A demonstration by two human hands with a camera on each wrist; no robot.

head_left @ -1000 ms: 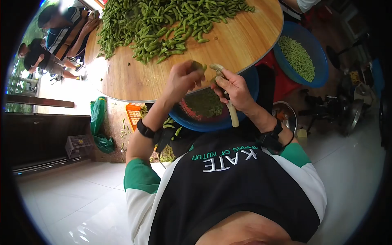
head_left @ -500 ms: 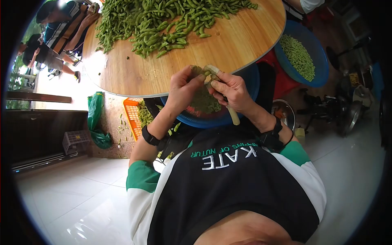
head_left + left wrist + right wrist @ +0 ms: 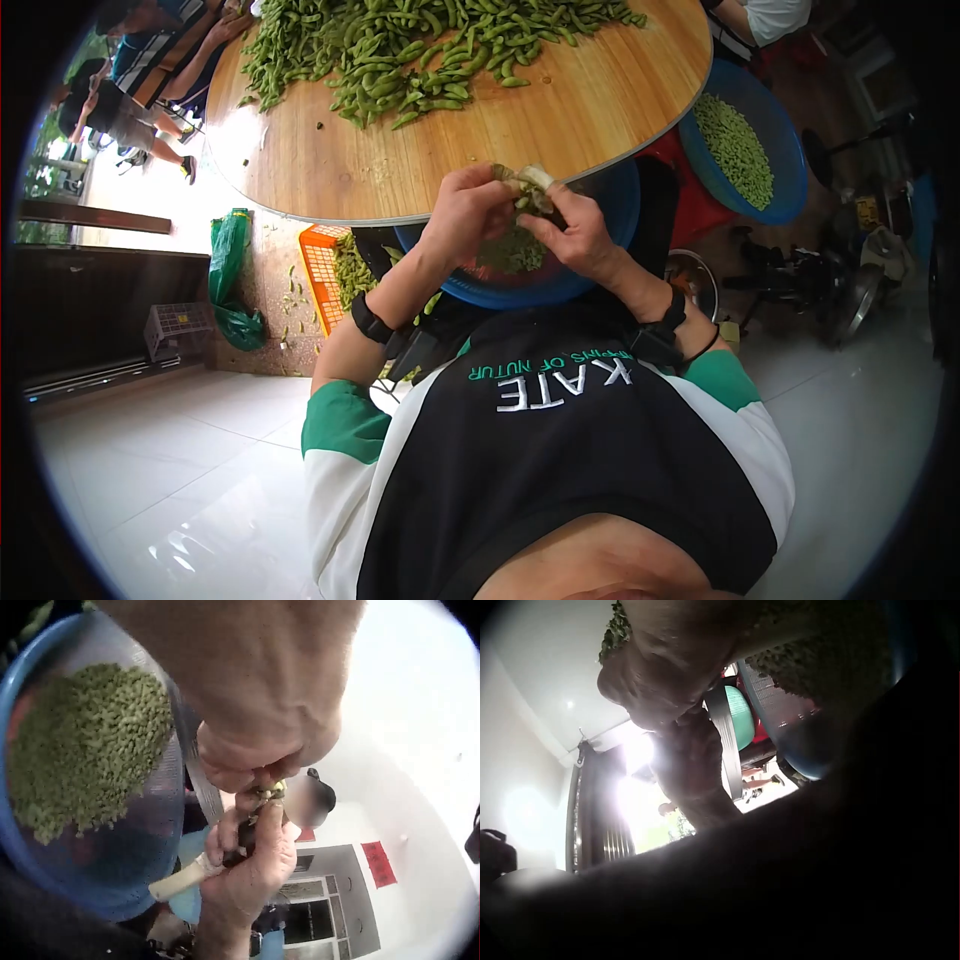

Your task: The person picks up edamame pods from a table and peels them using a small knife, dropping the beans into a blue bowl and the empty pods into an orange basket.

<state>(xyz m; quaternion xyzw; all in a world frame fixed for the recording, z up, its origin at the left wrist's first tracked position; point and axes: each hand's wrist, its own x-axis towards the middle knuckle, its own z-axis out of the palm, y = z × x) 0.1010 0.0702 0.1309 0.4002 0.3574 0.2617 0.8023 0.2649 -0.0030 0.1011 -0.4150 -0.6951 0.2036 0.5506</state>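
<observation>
The left hand (image 3: 468, 212) has its fingers curled, pinching a small green pod (image 3: 271, 792) whose outline is partly hidden by fingertips. Meeting it at the fingertips is the right hand (image 3: 583, 232), with something pale covering a fingertip (image 3: 536, 178). In the left wrist view, the right hand (image 3: 255, 862) grips a tool by its pale handle (image 3: 176, 882); its working end is hidden. Both hands are above a blue basin (image 3: 530, 297) holding shelled beans (image 3: 516, 252). The right wrist view is dark and hides the fingertips.
Green pods (image 3: 400, 62) are heaped on the round wooden table (image 3: 560, 128). Another blue basin (image 3: 793, 185) holds many shelled beans (image 3: 735, 150) at right. An orange basket (image 3: 322, 278) and green bag (image 3: 230, 285) are at left. Other people (image 3: 135, 110) are across the table.
The left hand has moved right, and the hands have come together at the fingertips. The tool's pale handle has dropped out of sight in the head view. The table appears slightly higher.
</observation>
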